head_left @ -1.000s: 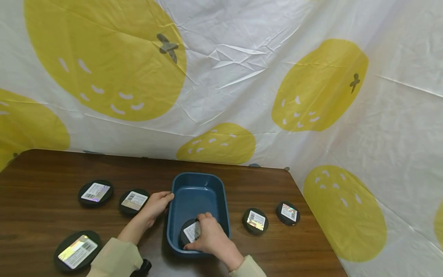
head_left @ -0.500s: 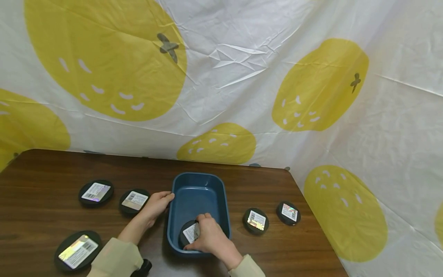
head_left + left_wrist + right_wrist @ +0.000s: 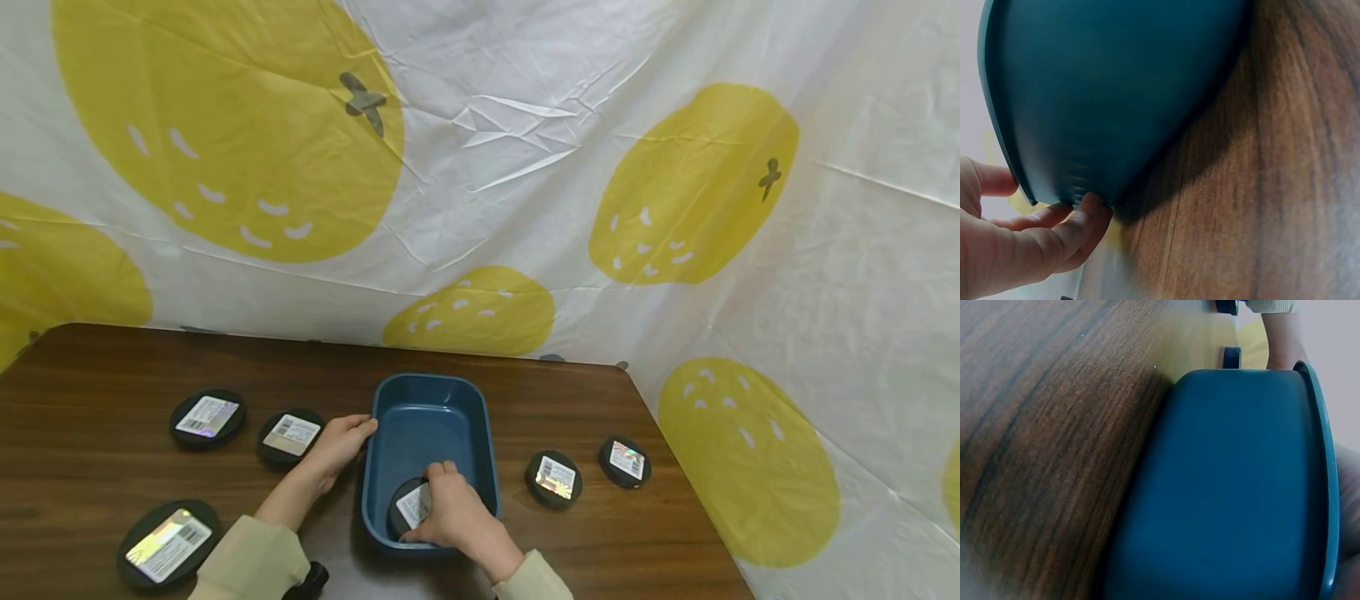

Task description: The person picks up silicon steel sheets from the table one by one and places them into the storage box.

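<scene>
A deep blue rectangular tray [image 3: 420, 433] with rounded corners stands on the table. My left hand [image 3: 341, 450] holds its left side; in the left wrist view, the thumb is at the rim [image 3: 997, 125] and the fingers [image 3: 1088, 219] are against the outer wall. Inside the tray's near end lies a flat black round disc [image 3: 401, 507] with a white barcode label. My right hand [image 3: 459, 510] reaches over the near right rim and grips this disc, thumb on the near side and fingers on the far side. The hand covers the disc's right part.
On the brown wooden table [image 3: 637, 550], left of the tray, lie three similar labelled discs: a far one [image 3: 207, 419], one [image 3: 288, 438] by the left hand and a near one [image 3: 168, 543]. Two more, a disc [image 3: 553, 480] and another disc [image 3: 625, 462], lie right. A lemon-print cloth [image 3: 480, 167] hangs behind.
</scene>
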`<state>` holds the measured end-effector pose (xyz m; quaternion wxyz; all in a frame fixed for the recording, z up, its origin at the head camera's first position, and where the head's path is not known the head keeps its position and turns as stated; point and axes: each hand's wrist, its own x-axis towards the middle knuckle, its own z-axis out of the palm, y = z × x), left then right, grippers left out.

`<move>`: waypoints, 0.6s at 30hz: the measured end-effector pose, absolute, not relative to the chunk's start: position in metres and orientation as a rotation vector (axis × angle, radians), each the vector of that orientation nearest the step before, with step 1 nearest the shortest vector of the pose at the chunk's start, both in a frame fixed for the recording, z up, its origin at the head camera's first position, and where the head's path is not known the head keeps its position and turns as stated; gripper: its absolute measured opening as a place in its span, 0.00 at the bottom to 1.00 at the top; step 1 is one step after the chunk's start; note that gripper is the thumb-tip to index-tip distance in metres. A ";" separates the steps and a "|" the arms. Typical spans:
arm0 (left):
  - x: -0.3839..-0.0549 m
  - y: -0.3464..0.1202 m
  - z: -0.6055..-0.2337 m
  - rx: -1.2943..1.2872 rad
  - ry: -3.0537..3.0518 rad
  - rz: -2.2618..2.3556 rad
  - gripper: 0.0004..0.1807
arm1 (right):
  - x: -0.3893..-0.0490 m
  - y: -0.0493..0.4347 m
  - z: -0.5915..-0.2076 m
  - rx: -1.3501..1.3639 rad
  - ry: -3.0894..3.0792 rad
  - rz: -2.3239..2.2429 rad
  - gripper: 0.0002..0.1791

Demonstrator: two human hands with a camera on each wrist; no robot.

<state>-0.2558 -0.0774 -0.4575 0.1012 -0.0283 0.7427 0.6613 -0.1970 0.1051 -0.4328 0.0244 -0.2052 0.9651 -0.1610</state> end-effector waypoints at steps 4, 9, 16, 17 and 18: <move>-0.256 -0.078 -0.457 -0.088 2.197 1.944 0.27 | -0.198 0.106 -0.433 -0.638 2.987 -0.478 0.39; -0.255 -0.077 -0.457 -0.089 2.195 1.945 0.27 | -0.197 0.109 -0.428 -0.616 2.975 -0.536 0.40; -0.255 -0.077 -0.457 -0.087 2.203 1.951 0.26 | -0.202 0.116 -0.422 -0.646 2.999 -0.606 0.39; -0.255 -0.077 -0.457 -0.086 2.203 1.951 0.27 | -0.203 0.117 -0.422 -0.652 3.004 -0.610 0.38; -0.255 -0.077 -0.457 -0.087 2.202 1.951 0.27 | -0.203 0.118 -0.421 -0.653 3.005 -0.619 0.38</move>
